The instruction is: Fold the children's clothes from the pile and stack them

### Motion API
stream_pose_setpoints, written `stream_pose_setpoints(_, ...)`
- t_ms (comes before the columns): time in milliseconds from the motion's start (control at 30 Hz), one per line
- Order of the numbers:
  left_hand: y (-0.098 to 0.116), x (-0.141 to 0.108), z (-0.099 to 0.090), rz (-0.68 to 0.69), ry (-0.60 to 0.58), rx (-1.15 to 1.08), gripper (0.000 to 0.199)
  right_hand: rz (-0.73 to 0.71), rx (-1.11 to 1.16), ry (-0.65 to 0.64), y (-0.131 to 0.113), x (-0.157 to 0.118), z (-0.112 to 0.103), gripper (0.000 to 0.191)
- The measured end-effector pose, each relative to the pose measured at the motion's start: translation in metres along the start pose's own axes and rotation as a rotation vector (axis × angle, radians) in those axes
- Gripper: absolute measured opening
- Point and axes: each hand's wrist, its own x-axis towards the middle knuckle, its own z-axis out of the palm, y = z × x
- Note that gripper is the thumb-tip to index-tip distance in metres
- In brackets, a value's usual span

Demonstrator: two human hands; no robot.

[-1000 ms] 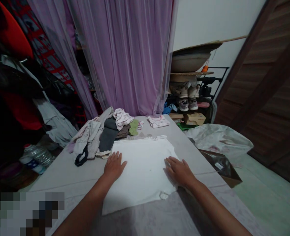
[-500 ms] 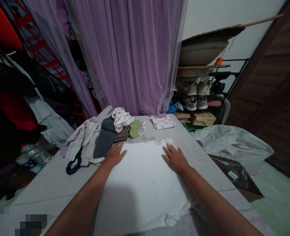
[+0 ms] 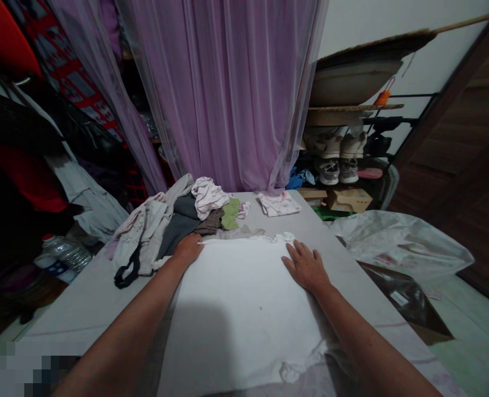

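A white garment (image 3: 244,309) lies spread out on the pale table, its far edge slightly rumpled and its near right corner crumpled. At its far left corner, my left hand (image 3: 189,249) has its fingers curled in on the edge of the cloth; the fingertips are partly hidden. My right hand (image 3: 308,268) rests flat near the far right corner, fingers apart, on the fabric. Just beyond the left hand sits a heap of clothes, with dark grey trousers (image 3: 178,231), a pink-white bunched garment (image 3: 208,198) and a green piece (image 3: 230,214).
A folded pink-patterned garment (image 3: 280,204) lies at the table's far end. Behind it hangs a purple curtain (image 3: 236,99). To the right are a shoe rack with sneakers (image 3: 329,171), a clear plastic bag (image 3: 405,237) and a cardboard box (image 3: 410,300). Plastic bottles (image 3: 66,253) stand left.
My left hand has gone from lying flat with spread fingers to curling at the garment's far left corner. My right hand stays flat near the far right corner. The view has shifted slightly.
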Motion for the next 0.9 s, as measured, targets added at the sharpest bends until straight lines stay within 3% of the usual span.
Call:
stream_pose_setpoints(167,0.000,-0.025,-0.001,0.012,0.054,-0.063,0.009,0.010,-0.008,0.020,0.001,0.000,0.004,0.055)
stream_pose_setpoints(300,0.000,-0.050,0.001,0.126,0.086,-0.144,0.011,0.005,-0.009,0.014,0.001,0.000,0.003,0.054)
stream_pose_setpoints(433,0.006,-0.063,-0.001,0.207,0.048,-0.056,0.014,0.006,-0.012,0.007,0.001,0.000,0.002,0.055)
stream_pose_setpoints(767,0.007,-0.063,-0.006,0.219,-0.007,-0.013,0.020,0.003,0.023,0.031,0.003,-0.001,0.006,0.053)
stream_pose_setpoints(900,0.005,-0.062,-0.008,0.223,-0.041,-0.021,0.018,0.035,0.098,0.139,0.000,0.005,0.001,0.041)
